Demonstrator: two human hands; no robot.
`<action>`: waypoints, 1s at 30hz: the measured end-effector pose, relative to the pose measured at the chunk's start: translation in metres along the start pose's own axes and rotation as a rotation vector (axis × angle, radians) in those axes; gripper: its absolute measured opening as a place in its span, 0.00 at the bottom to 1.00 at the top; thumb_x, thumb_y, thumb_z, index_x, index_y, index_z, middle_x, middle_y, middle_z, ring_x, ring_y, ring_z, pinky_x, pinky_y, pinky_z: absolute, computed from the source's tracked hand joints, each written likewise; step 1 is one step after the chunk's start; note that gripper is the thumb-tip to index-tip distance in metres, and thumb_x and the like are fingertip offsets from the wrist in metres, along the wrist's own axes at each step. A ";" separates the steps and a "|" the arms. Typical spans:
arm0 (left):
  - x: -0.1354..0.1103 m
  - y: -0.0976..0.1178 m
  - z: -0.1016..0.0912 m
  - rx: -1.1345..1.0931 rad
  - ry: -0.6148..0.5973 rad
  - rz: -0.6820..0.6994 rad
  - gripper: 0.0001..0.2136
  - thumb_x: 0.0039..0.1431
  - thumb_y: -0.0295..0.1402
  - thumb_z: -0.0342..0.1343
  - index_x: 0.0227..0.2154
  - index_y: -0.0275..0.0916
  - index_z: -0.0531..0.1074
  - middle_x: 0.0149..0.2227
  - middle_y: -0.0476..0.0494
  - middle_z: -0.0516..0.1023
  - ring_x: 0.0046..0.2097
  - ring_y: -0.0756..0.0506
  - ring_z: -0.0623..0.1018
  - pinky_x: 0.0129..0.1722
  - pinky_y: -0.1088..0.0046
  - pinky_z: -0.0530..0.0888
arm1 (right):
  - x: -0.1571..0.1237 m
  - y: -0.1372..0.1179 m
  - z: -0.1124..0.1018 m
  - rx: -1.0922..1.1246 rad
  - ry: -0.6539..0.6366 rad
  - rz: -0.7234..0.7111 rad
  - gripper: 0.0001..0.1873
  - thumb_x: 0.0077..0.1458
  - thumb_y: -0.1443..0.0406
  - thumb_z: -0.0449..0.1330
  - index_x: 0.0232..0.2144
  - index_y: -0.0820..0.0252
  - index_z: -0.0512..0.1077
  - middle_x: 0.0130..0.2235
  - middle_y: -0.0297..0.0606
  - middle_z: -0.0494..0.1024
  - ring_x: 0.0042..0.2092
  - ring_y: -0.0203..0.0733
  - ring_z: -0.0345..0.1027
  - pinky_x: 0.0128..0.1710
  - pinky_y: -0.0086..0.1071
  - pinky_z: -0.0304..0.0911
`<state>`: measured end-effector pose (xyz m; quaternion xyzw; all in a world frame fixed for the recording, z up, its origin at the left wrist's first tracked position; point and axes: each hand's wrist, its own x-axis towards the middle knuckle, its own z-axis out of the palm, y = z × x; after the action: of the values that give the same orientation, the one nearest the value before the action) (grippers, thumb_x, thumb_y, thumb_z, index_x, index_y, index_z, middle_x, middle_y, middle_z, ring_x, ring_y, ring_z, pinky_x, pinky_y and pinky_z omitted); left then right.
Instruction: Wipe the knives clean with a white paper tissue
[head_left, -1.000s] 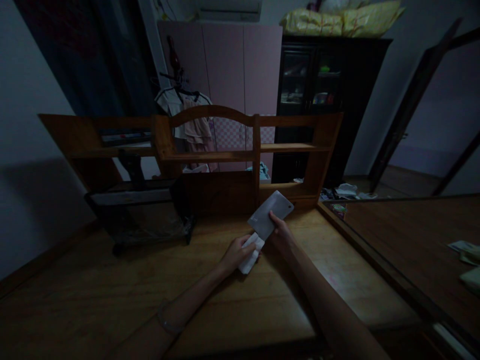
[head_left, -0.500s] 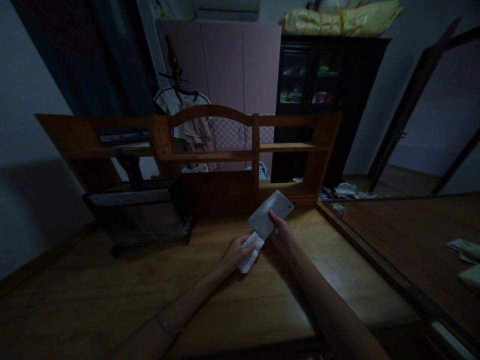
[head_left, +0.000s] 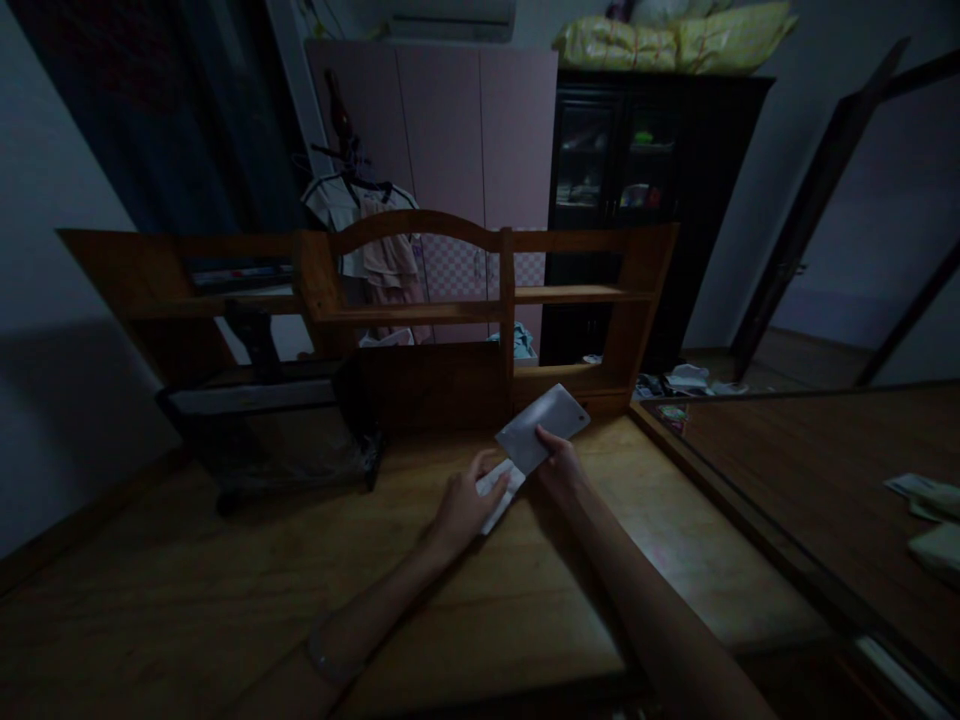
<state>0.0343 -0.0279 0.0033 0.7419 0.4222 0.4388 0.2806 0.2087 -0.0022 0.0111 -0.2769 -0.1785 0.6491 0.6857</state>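
In the head view, my right hand [head_left: 561, 468] grips a flat, thin, silver-grey rectangular piece [head_left: 536, 428], thumb on its upper face. A small dark spot or hole sits near its far right corner; what kind of thing it is I cannot tell. My left hand [head_left: 465, 505] is closed on a crumpled white tissue [head_left: 501, 490], held against the near lower corner of the grey piece. The left index finger is lifted and bent. Both hands are above the wooden desk [head_left: 420, 610]; fingers under the two things are hidden.
A wooden shelf unit [head_left: 420, 313] runs along the desk's far side. On the left stands a dark-framed box-like object [head_left: 277, 430] with clear plastic wrap. A raised wooden edge [head_left: 720, 510] borders the desk on the right. Beyond are pink wardrobes [head_left: 442, 130] and a black cabinet [head_left: 697, 170].
My left hand has shifted slightly left and up along the tissue, its index finger lifting; less of the tissue shows. The right hand still holds the grey piece in nearly the same place.
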 end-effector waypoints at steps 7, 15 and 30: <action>0.001 0.013 -0.013 0.303 0.067 0.369 0.12 0.61 0.33 0.50 0.46 0.43 0.70 0.53 0.44 0.69 0.55 0.44 0.68 0.55 0.62 0.65 | 0.006 0.000 -0.009 0.096 0.039 -0.050 0.08 0.51 0.68 0.59 0.37 0.64 0.70 0.33 0.38 0.80 0.34 0.41 0.74 0.39 0.34 0.70; -0.005 0.017 -0.016 0.464 -0.084 0.430 0.20 0.57 0.41 0.55 0.53 0.44 0.66 0.50 0.44 0.73 0.49 0.42 0.73 0.49 0.63 0.70 | 0.001 -0.002 -0.003 0.181 0.051 -0.047 0.04 0.51 0.70 0.58 0.32 0.62 0.69 0.31 0.36 0.79 0.32 0.37 0.74 0.37 0.28 0.70; -0.004 0.022 -0.022 0.701 -0.191 0.741 0.21 0.60 0.28 0.51 0.57 0.43 0.62 0.61 0.42 0.60 0.60 0.43 0.63 0.57 0.59 0.63 | 0.006 -0.003 -0.010 0.112 -0.009 -0.124 0.06 0.48 0.68 0.59 0.32 0.61 0.69 0.32 0.38 0.79 0.34 0.40 0.74 0.40 0.34 0.70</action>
<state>0.0224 -0.0409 0.0291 0.9278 0.2254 0.2713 -0.1219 0.2178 0.0018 0.0046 -0.2237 -0.1619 0.6157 0.7380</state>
